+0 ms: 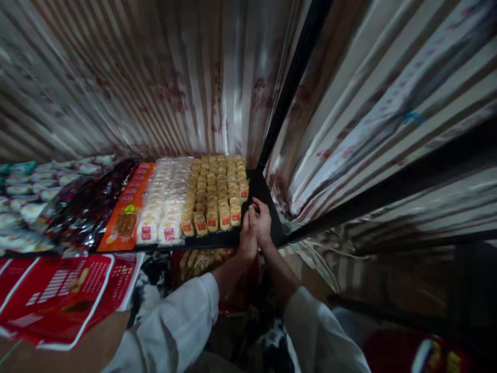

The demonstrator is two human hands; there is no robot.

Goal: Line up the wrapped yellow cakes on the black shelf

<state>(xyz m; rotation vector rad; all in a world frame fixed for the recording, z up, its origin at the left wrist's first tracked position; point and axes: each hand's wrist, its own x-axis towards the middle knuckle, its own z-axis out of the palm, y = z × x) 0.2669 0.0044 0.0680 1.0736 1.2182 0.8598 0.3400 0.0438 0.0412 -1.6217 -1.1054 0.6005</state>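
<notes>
My left hand and my right hand are close together over the right end of a black shelf. The fingers of both are drawn together and curled. What they hold, if anything, is hidden. Just left of my hands stand rows of small yellow packets with red labels. One labelled packet stands at the right edge of these rows, near my fingertips.
White packets, an orange pack, dark glossy wrappers and more white packets line the shelf leftward. Below are a red bag and a bag of light brown pieces. Striped curtains and a black post stand behind.
</notes>
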